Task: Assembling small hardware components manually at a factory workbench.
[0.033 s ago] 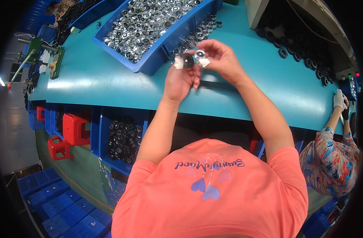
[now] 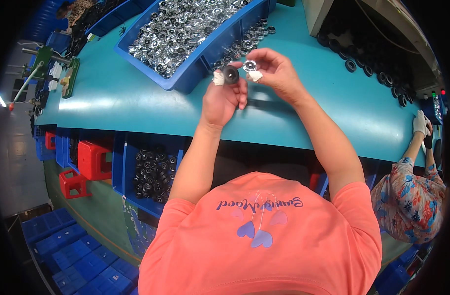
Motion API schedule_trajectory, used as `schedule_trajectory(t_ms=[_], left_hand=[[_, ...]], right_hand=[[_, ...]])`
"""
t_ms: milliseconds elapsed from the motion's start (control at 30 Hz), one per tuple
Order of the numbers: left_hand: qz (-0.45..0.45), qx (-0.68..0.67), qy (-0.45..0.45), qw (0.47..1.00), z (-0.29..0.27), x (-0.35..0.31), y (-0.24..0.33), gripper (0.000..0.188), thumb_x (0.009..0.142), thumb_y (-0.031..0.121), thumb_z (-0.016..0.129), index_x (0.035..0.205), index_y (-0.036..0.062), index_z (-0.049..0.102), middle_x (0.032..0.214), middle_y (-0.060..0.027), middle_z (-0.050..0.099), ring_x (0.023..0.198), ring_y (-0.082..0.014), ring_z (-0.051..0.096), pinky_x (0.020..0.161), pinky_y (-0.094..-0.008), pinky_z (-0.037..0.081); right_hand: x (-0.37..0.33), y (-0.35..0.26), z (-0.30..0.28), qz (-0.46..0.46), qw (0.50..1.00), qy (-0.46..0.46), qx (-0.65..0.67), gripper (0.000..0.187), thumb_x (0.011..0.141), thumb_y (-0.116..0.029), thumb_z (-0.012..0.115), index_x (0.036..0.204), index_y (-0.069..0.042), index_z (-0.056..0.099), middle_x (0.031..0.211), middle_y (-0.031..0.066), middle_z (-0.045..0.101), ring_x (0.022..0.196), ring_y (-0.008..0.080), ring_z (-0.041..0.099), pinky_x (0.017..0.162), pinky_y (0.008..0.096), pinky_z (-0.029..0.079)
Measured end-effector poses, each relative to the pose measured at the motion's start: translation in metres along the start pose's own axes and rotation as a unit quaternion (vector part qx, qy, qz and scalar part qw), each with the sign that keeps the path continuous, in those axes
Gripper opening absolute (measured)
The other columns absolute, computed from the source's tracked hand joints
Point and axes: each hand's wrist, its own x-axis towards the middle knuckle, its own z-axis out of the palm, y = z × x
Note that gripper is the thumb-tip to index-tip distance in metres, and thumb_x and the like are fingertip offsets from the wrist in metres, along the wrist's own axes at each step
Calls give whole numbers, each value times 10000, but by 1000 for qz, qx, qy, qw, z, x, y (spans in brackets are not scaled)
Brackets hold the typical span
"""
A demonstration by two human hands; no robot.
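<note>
Over the near side of the blue tub, my left hand (image 2: 222, 101) is closed on a small black wheel (image 2: 230, 74), gripped between thumb and fingers. Beside it, my right hand (image 2: 280, 78) pinches a shiny silver wheel hub (image 2: 249, 66) with a dark centre. A narrow gap separates the two parts. White wrapping covers a digit on each hand. Loose silver hubs (image 2: 247, 44) lie on the table against the tub, just beyond my fingers.
A big blue tub (image 2: 193, 73) full of silver hubs stands ahead on the teal table (image 2: 136, 110). Black rings (image 2: 351, 65) lie at the right. Below the edge sits a blue bin of black wheels (image 2: 153, 172), near red stools (image 2: 93, 160). A co-worker's gloved hand (image 2: 419, 124) is far right.
My hands have drawn slightly apart: the black wheel has shifted a little left and tilted, and the silver hub a little right and away from me.
</note>
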Motion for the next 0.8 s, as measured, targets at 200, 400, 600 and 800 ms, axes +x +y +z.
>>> schedule_trajectory(t_ms=[200,400,600,800], left_hand=[[0,-131,-55,990,-10,0,1,598,1050,495,367,1479,79,391,1021,-85,564,797,-189,524,677,-341,465],[-7,-127,-34,991,-9,0,2,600,1020,471,467,1465,75,392,995,-93,588,790,-179,571,689,-367,492],[-8,-109,-25,994,-7,1,1,584,1034,461,441,1456,60,400,1001,-104,596,779,-174,577,687,-371,498],[-8,-89,-11,996,-6,1,0,555,1052,442,396,1449,54,409,1015,-116,607,766,-170,572,686,-372,503]], right_hand=[[0,-9,-3,18,1000,10,-23,424,794,-22,768,1203,-20,654,1049,16,672,943,83,623,857,249,526],[-1,-6,3,15,1000,0,-22,430,798,-34,771,1209,-12,647,1035,18,669,920,90,623,854,256,533],[3,5,-7,19,998,31,-43,387,783,-35,774,1147,-9,643,1049,29,669,971,112,635,874,277,536],[2,-1,-6,23,998,22,-51,396,775,16,682,1169,-19,654,1065,47,681,990,127,643,854,291,542]])
